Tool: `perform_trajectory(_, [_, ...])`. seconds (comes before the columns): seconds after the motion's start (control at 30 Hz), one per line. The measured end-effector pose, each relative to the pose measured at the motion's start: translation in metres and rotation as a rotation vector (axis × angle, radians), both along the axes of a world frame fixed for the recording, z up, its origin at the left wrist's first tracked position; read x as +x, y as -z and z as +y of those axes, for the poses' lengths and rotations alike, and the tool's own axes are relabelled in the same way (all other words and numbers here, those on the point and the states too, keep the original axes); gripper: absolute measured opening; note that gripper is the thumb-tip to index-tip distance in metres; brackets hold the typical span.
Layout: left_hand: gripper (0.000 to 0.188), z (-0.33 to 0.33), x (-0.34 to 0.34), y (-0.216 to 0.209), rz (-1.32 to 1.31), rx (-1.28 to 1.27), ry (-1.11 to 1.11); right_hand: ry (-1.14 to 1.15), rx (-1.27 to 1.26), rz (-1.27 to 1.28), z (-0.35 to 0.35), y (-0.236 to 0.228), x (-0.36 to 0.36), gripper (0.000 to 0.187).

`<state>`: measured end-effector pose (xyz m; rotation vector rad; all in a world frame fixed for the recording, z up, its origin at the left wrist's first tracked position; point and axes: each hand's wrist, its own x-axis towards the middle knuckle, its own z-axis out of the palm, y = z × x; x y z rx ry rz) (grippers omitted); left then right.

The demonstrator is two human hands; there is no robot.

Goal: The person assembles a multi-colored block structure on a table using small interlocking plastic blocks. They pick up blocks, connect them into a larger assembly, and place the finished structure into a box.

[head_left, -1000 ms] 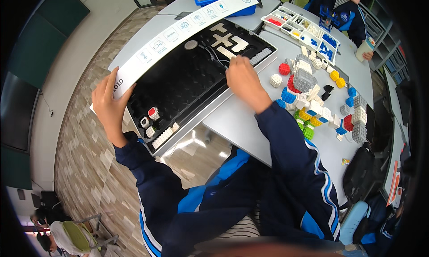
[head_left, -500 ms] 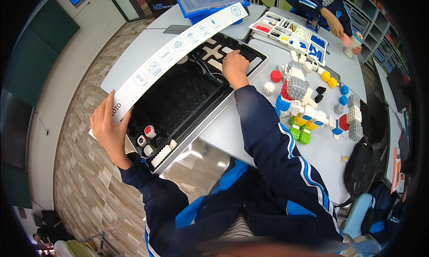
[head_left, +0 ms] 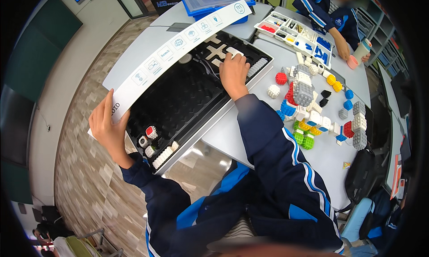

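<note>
A box (head_left: pixel 178 118) with a black moulded tray inside stands open at the table's edge. My left hand (head_left: pixel 108 129) is closed on the near-left end of its white lid (head_left: pixel 166 52), thumb on the inner side and fingers on the outer. At the box's far right end, my right hand (head_left: pixel 234 74) reaches in with bent fingers on a white block (head_left: pixel 234 51); the fingertips are partly hidden. Beside it lie white cross-shaped pieces (head_left: pixel 216 50), a grey cable (head_left: pixel 209 68) and a row of white pieces (head_left: pixel 257 67). Small blocks (head_left: pixel 151 132) sit in the tray's near-left corner.
Right of the box stands a colourful figure of studded blocks (head_left: pixel 304 89), with loose blocks around it. Beyond are a white sorting tray (head_left: pixel 295 35) and a blue bin (head_left: pixel 214 2). Across the table, another person holds a bottle (head_left: pixel 363 49) and a pink cup (head_left: pixel 353 62). A black bag (head_left: pixel 360 174) lies at right.
My right hand has shifted slightly within the box, its fingers now over the white block. My left hand keeps its hold on the lid. The other person's cup is now tilted beside the bottle.
</note>
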<state>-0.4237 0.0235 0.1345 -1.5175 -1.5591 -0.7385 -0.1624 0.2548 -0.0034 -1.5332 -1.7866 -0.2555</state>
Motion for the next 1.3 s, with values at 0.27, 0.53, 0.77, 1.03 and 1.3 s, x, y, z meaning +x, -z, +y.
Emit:
perform_trajectory(0.27, [0.071,0.001,0.001,0.002,-0.024,-0.001,-0.007,-0.020,-0.134,-0.095,-0.002,-0.006,-0.002,0.023])
perform_trajectory(0.53, [0.073,0.003,-0.002,0.000,-0.019,0.002,-0.020,-0.078,-0.148,0.007,0.008,-0.012,-0.008,0.024])
perform_trajectory(0.77, [0.075,0.006,-0.008,0.000,-0.011,0.000,-0.042,-0.042,-0.368,0.238,0.092,-0.028,-0.050,0.035])
perform_trajectory(1.03, [0.074,0.006,-0.003,0.002,-0.016,0.012,-0.037,-0.051,-0.285,0.066,0.111,0.001,-0.043,0.031])
perform_trajectory(1.3, [0.076,0.002,-0.007,0.007,-0.014,-0.005,-0.055,-0.022,-0.264,-0.005,0.096,-0.009,-0.046,0.027])
